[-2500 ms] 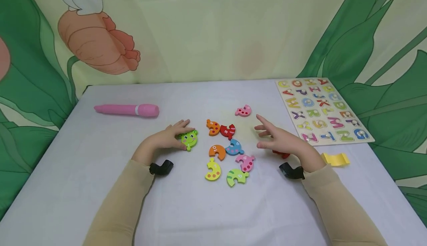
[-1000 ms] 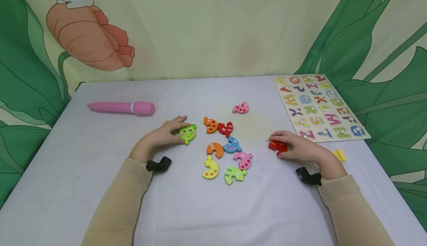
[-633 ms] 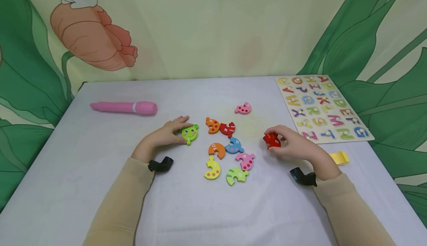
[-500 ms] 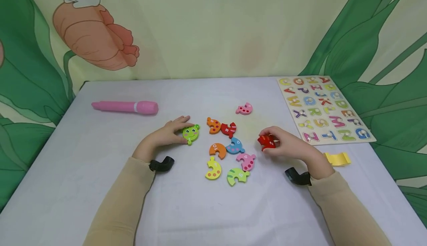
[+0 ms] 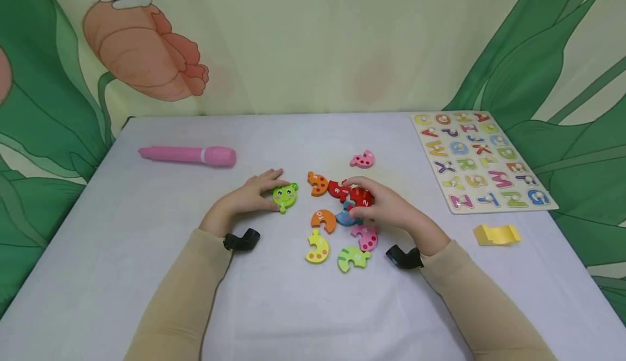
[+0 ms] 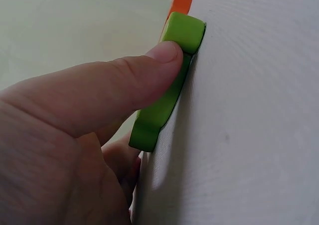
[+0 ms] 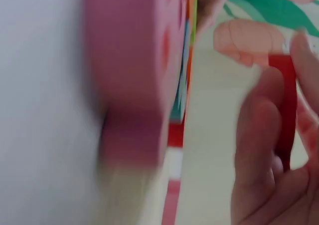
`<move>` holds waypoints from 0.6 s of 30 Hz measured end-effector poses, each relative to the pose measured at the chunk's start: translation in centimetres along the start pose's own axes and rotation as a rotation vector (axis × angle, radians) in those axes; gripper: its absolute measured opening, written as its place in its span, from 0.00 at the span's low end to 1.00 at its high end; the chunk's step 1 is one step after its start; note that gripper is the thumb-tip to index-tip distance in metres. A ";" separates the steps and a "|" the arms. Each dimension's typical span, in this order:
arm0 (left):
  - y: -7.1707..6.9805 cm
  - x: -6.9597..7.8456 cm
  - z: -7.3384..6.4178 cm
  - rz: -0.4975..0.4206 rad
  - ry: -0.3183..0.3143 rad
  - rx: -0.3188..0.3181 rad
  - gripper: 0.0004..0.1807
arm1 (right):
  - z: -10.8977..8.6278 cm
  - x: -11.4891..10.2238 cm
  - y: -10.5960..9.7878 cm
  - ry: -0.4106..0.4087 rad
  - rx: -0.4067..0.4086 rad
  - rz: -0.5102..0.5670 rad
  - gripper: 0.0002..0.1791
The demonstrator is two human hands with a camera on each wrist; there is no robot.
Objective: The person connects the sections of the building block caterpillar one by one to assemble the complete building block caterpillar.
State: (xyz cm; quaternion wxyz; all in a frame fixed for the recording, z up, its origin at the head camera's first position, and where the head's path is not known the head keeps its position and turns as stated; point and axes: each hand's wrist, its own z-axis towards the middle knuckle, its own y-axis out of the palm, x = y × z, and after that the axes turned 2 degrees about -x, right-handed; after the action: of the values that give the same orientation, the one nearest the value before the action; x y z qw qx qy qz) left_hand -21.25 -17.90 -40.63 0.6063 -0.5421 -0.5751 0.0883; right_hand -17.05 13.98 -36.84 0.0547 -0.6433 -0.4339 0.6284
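My left hand [image 5: 246, 197] pinches a green frog-face puzzle piece [image 5: 285, 197] at the table surface; the left wrist view shows the thumb [image 6: 144, 75] against its edge. In the air, my right hand [image 5: 391, 207] pinches a red puzzle piece numbered 2 [image 5: 361, 197] between thumb and fingers. In the head view it partly overlaps a blue piece [image 5: 344, 218] and a red 8 piece [image 5: 335, 190]. Around these lie an orange spotted piece [image 5: 318, 185], an orange 10 piece [image 5: 323, 219], a yellow piece [image 5: 320, 250], a pink 4 piece [image 5: 367, 238] and a green 5 piece [image 5: 353, 257].
Farther back lies another pink spotted piece [image 5: 363, 159]. A pink pen-shaped object [image 5: 188, 155] rests at the back left. At the right are an alphabet puzzle board [image 5: 481, 161] and a yellow wavy block [image 5: 497, 235].
My right hand took hold of the red 2 piece on the right, lifted it and carried it left over the other pieces. My left hand stays at the frog piece.
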 end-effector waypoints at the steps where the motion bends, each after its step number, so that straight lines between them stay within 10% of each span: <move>1: 0.0 0.1 0.0 -0.001 0.000 0.000 0.34 | 0.2 -0.3 0.1 -0.004 0.010 0.009 0.31; 18: -0.1 0.3 -0.1 -0.029 -0.025 0.001 0.36 | 2.2 -4.5 3.1 -0.072 -0.097 0.130 0.33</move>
State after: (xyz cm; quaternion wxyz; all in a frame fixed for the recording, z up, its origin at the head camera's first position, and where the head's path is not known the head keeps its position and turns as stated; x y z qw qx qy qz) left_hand -21.13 -17.70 -40.36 0.6004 -0.5322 -0.5905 0.0865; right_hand -16.64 8.19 -35.82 -0.0333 -0.6490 -0.4227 0.6316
